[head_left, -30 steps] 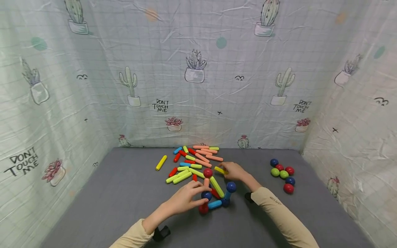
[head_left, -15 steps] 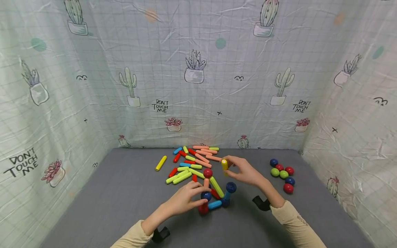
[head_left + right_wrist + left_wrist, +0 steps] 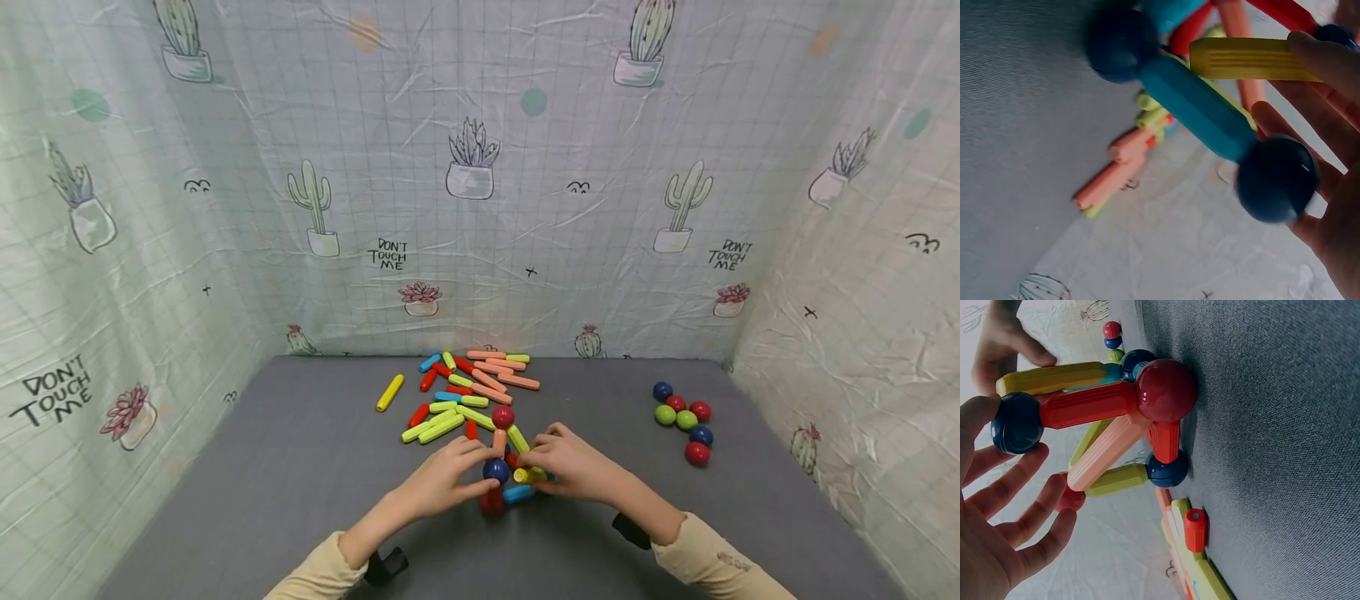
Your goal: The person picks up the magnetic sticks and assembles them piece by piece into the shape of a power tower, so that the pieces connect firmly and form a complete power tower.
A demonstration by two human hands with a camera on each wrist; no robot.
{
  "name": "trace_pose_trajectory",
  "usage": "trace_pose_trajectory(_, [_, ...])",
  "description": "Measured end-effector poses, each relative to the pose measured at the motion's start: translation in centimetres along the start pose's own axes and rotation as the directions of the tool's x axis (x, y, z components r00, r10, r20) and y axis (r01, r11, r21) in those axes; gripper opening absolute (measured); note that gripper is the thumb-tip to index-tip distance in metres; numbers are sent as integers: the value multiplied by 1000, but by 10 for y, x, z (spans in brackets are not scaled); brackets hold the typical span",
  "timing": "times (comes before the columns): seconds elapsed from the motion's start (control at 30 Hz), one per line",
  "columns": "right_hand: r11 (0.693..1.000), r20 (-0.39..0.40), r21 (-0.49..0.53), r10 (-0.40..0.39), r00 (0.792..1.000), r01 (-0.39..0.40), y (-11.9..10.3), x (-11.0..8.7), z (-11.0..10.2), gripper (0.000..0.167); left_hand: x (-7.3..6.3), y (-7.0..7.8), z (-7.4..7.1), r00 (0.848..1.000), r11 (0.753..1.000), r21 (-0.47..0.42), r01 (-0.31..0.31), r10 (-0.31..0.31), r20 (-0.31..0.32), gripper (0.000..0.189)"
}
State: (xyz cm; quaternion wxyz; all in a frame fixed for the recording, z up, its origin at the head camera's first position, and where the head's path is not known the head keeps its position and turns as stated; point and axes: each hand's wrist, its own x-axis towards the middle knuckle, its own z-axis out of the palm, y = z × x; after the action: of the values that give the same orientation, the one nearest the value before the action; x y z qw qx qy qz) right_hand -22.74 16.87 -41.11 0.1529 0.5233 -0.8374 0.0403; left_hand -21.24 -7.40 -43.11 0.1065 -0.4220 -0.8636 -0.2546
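Observation:
A frame of magnetic rods and balls stands on the table, with a red ball [image 3: 1166,390] at a lower corner. My left hand [image 3: 442,479] holds the dark blue ball [image 3: 1017,423] atop a red rod [image 3: 1088,405] between thumb and fingers. My right hand [image 3: 573,465] pinches a yellow rod [image 3: 1241,59] beside that ball. In the right wrist view, a light blue rod [image 3: 1197,106] rises to another dark blue ball [image 3: 1277,178] close to my right palm. A salmon rod [image 3: 1110,450] and a red ball [image 3: 503,417] form the far side.
Beyond the frame lie several loose rods, among them lime ones [image 3: 441,428] and salmon ones [image 3: 519,382]. A lone yellow rod [image 3: 390,393] is off to the left. Several loose balls [image 3: 686,421] sit together at the right. A patterned curtain [image 3: 480,275] borders the grey table [image 3: 300,467].
My right hand has lifted the yellow rod from among the rods, turned it, and brought it nearer to me, beside the blue ball. The left hand has stayed at that ball.

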Motion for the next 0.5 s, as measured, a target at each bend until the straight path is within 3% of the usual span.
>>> trace_pose_trajectory(0.17, [996, 43, -90, -20, 999, 24, 1, 2, 10, 23, 0, 1, -1, 1000, 1000, -5, 13, -13, 12, 32])
trace_pose_trajectory(0.5, [990, 90, -142, 13, 996, 0, -2, 4, 13, 21, 2, 3, 3, 1000, 1000, 1, 1, -1, -3, 33])
